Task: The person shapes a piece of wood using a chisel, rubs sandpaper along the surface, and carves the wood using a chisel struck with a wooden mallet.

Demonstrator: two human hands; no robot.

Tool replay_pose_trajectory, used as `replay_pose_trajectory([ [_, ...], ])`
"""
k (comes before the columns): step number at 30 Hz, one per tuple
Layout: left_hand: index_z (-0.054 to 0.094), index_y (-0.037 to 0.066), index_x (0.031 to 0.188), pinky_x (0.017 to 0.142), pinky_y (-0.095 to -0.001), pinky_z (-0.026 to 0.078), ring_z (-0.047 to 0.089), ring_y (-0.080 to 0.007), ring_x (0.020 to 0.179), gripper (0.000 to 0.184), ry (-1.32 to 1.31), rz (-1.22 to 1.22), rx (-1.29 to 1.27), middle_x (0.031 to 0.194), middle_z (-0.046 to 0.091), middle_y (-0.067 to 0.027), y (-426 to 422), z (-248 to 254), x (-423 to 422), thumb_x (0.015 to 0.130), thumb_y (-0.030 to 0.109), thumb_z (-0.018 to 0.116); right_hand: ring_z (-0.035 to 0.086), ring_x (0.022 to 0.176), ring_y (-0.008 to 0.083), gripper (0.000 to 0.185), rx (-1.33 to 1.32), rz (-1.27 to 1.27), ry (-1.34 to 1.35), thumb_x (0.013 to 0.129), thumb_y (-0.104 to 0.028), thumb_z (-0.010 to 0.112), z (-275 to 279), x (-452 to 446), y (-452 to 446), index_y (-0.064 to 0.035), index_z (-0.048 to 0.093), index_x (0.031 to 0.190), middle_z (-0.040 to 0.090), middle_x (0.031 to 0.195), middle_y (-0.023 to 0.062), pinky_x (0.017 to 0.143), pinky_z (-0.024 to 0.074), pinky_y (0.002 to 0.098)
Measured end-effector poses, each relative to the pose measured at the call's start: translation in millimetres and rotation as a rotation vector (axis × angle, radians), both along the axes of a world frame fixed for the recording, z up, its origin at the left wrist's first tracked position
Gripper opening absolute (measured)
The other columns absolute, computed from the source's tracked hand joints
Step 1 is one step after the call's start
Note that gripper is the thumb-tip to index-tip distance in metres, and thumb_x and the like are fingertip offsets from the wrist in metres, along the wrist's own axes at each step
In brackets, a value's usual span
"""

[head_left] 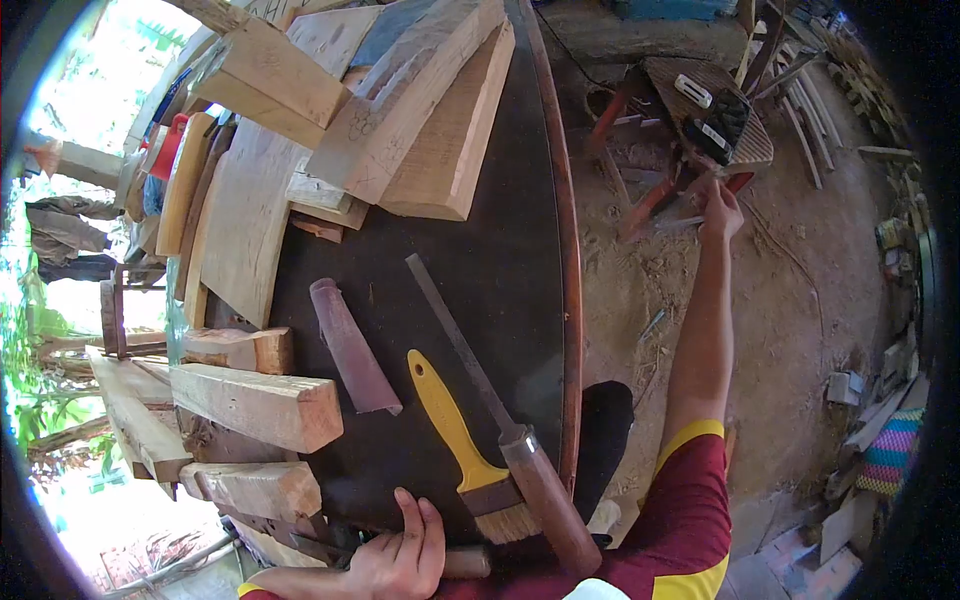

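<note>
Right hand (718, 210): upper right of the frame, arm reaching out past the table edge, over bare earth. Fingers bent and drawn together by the near side of a low stand (752, 143) with a ribbed top; whether they pinch anything, cannot tell. On that stand, a white object (693, 91) and a black object (708, 140).

Left hand (398, 562): bottom of the frame, at the near end of the dark table (480, 270). Two fingers extended, close together, tips raised; the others partly hidden, so grip cannot be told. A short wooden handle (467, 562) pokes out just beside the palm.

Lower middle of the frame: long flat file (458, 340), slanting, its brown handle overlapping the bristle end of a yellow-handled brush (440, 405). Left of the brush, apart from it, a curled reddish sheet (354, 348).

Left side: squared wood blocks (258, 405), ends facing the tools. Upper left to top centre: larger planks (400, 125), stacked and overlapping, one with pencil-like marks on its face
</note>
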State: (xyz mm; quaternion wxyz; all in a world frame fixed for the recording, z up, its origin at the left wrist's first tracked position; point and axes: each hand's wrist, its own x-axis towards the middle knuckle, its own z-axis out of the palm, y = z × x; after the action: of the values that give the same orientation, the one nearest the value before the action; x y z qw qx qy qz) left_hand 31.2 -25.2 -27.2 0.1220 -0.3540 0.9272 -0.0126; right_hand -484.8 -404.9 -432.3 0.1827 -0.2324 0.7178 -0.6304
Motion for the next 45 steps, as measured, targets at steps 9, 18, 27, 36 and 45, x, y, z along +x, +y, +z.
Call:
replay_pose_trajectory([
  [9, 0.057, -0.018, 0.116, 0.043, -0.0231, 0.048, 0.059, -0.012, 0.046, 0.056, 0.187, 0.193, 0.005, 0.114, 0.053, -0.0483, 10.3, -6.5, -10.1, 0.075, 0.019, 0.058, 0.059, 0.062, 0.0178, 0.035, 0.405, 0.014, -0.183, 0.088, -0.029, 0.072, -44.4, 141.4, 326.8, 0.0024, 0.069, 0.102, 0.064, 0.076, 0.0089, 0.056, 0.0472, 0.0346],
  [18, 0.051, -0.017, 0.125, 0.046, -0.0283, 0.054, 0.069, -0.0221, 0.056, 0.061, 0.258, 0.326, -0.043, 0.121, 0.051, -0.0462, 23.2, -12.8, -10.1, 0.072, 0.012, 0.061, 0.058, 0.073, 0.0133, 0.026, 0.381, 0.265, -0.627, 0.087, -0.017, 0.068, 5.5, 201.2, 518.4, 0.0018, 0.068, 0.106, 0.067, 0.086, 0.0055, 0.062, 0.0465, 0.0292],
  [27, 0.061, -0.005, 0.099, 0.051, -0.0309, 0.054, 0.07, -0.0236, 0.064, 0.026, 0.405, 0.067, 0.075, 0.094, 0.069, -0.0215, 52.3, 40.2, 7.2, 0.077, 0.008, 0.062, 0.062, 0.077, 0.0143, 0.024, 0.459, 0.439, -0.331, 0.089, -0.014, 0.068, 46.5, 207.9, 514.8, 0.0019, 0.067, 0.107, 0.068, 0.092, 0.0072, 0.066, 0.0493, 0.028],
  [36, 0.063, 0.001, 0.106, 0.064, -0.0306, 0.047, 0.065, -0.0165, 0.078, 0.032, 0.613, -0.159, -0.108, 0.103, 0.068, -0.0115, 90.9, 61.0, 86.5, 0.079, 0.018, 0.06, 0.064, 0.083, 0.0147, 0.02, -0.124, -0.074, 0.043, 0.091, -0.011, 0.066, 205.7, 259.9, 494.1, 0.0011, 0.067, 0.107, 0.069, 0.098, 0.0078, 0.071, 0.051, 0.0272],
  [45, 0.061, 0.001, 0.116, 0.062, -0.033, 0.051, 0.065, -0.0195, 0.068, 0.045, 1.239, -0.211, -0.143, 0.092, 0.07, -0.0096, 61.6, 69.7, 194.6, 0.073, 0.01, 0.07, 0.063, 0.1, 0.0233, 0.026, -0.29, -0.091, 1.02, 0.088, -0.013, 0.072, 349.9, 381.6, 442.5, -0.0024, 0.066, 0.111, 0.066, 0.114, 0.0104, 0.082, 0.0507, 0.0344],
])
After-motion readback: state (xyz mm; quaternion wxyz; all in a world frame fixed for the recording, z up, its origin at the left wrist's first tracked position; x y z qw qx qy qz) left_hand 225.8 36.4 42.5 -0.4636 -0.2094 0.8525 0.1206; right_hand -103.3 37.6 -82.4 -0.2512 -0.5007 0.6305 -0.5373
